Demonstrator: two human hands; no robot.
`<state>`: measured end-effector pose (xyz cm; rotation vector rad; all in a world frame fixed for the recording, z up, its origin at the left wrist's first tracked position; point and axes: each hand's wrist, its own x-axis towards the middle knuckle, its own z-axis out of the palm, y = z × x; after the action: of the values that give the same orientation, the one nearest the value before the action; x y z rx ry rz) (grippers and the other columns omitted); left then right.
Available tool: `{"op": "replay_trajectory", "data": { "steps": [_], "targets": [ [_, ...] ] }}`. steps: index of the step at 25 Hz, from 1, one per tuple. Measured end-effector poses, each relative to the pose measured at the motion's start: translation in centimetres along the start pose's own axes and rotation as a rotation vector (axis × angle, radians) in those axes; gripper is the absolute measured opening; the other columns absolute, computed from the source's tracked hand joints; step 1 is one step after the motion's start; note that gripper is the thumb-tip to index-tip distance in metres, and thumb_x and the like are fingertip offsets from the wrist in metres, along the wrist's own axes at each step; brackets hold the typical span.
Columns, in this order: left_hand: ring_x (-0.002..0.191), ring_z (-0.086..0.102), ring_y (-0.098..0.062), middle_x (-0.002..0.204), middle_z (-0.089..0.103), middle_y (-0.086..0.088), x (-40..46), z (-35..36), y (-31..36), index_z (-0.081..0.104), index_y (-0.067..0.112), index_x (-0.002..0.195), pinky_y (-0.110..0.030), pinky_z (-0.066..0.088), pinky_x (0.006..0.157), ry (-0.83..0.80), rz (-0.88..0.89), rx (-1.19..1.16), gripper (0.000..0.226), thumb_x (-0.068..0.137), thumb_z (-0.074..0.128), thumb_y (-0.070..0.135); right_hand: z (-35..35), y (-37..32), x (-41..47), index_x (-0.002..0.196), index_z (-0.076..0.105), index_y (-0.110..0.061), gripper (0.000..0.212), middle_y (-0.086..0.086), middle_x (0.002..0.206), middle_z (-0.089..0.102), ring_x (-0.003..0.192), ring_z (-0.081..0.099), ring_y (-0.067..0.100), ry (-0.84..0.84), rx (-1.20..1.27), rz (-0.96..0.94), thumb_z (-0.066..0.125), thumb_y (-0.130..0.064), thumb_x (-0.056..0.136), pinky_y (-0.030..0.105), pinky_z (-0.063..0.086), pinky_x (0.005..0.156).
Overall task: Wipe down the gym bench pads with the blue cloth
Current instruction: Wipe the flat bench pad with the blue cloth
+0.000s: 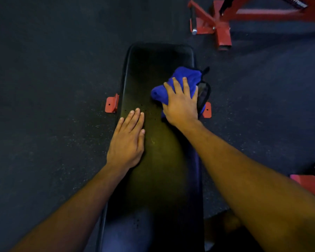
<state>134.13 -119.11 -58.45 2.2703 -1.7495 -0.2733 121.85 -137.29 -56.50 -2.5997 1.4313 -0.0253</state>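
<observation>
Flat and released, the left hand [127,140] is laid palm-down on the bench pad [158,160] near its nine o'clock edge, fingers straight and together, nothing grasped. To its right, at about two o'clock, the blue cloth [173,88] is pressed onto the pad's right edge by the right hand [182,102], fingers spread over the bunched fabric. Red brackets [111,105] are seen at both sides of the pad, and a red frame [224,24] at one o'clock on the dark floor [44,70].
</observation>
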Motion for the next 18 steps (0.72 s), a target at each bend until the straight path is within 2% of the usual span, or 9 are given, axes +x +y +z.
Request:
{"op": "replay_trajectory", "data": {
  "steps": [3, 8, 10, 15, 18],
  "targets": [
    [0.156, 0.013, -0.011, 0.169, 0.023, -0.001, 0.0, -1.2, 0.6, 0.028, 0.016, 0.16, -0.031, 0.001, 0.127, 0.007, -0.022, -0.01, 0.058, 0.106, 0.022, 0.036, -1.0, -0.2, -2.8, 0.156, 0.024, -0.026, 0.069, 0.003, 0.166, 0.013, 0.153, 0.003, 0.029, -0.012, 0.037, -0.04, 0.052, -0.043, 0.095, 0.061, 0.006, 0.12],
    [0.157, 0.017, -0.016, 0.169, 0.025, -0.003, -0.2, -0.1, 0.2, 0.03, 0.014, 0.16, -0.037, 0.008, 0.128, 0.016, 0.023, -0.004, 0.059, 0.107, 0.021, 0.037, 2.0, -1.1, -16.3, 0.154, 0.028, -0.026, 0.079, 0.005, 0.164, 0.019, 0.152, 0.006, 0.031, 0.091, 0.043, -0.007, 0.062, -0.043, 0.085, 0.059, 0.006, 0.116],
    [0.157, 0.016, -0.019, 0.169, 0.023, -0.006, -0.2, -0.4, 0.6, 0.028, 0.012, 0.161, -0.04, 0.011, 0.128, -0.011, 0.023, 0.0, 0.055, 0.109, 0.025, 0.033, 1.8, -1.7, -18.2, 0.155, 0.024, -0.026, 0.077, 0.004, 0.165, 0.016, 0.152, 0.003, 0.03, 0.026, 0.06, 0.009, 0.06, -0.042, 0.089, 0.059, 0.006, 0.117],
    [0.157, 0.018, -0.02, 0.169, 0.024, -0.007, -0.3, -0.1, 0.7, 0.027, 0.011, 0.161, -0.041, 0.013, 0.129, 0.019, 0.028, -0.001, 0.056, 0.109, 0.025, 0.032, 0.0, -0.4, -12.7, 0.157, 0.019, -0.027, 0.068, 0.001, 0.166, 0.007, 0.153, -0.006, 0.027, -0.029, 0.066, -0.003, 0.049, -0.039, 0.097, 0.057, 0.001, 0.119],
    [0.156, 0.019, -0.017, 0.168, 0.026, -0.004, -0.6, 0.0, 0.2, 0.03, 0.014, 0.16, -0.036, 0.01, 0.128, 0.039, 0.015, -0.009, 0.057, 0.108, 0.025, 0.035, -1.7, 0.6, -8.5, 0.156, 0.025, -0.024, 0.064, 0.0, 0.165, 0.013, 0.153, 0.001, 0.028, -0.062, 0.124, -0.042, 0.053, -0.03, 0.098, 0.054, 0.006, 0.12]
  ]
}}
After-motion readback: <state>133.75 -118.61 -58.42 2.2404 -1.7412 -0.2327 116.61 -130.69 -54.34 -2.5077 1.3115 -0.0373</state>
